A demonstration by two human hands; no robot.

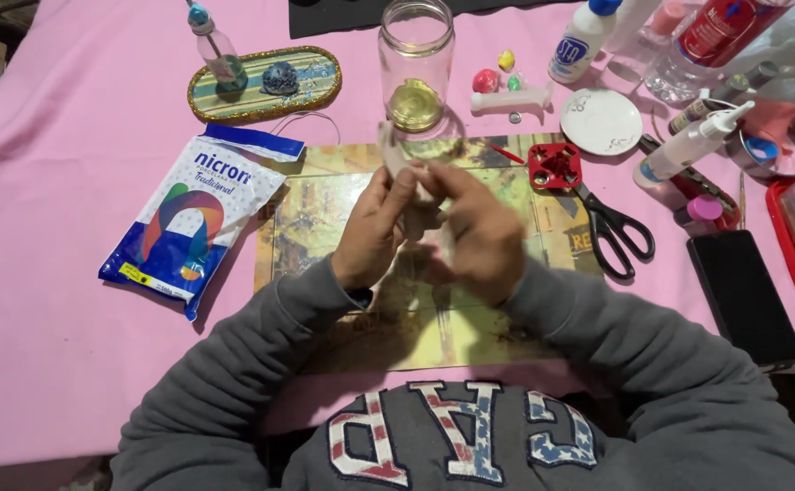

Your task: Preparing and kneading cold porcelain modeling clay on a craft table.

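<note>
Hands work together above printed mat [343,209]: our left hand [372,235] and right hand [478,238] both grip pale clay strip [396,156], pinching it mid-air near glass jar [416,64]; we'd judge steady, even finger pressure keeps strip from tearing

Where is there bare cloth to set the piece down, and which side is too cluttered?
Bare pink tablecloth lies left of the blue-and-white bag, and more above it, left of the oval tray. The mat is bare between bag and hands. The right side is crowded: scissors, glue bottles, white dish, phone.
</note>
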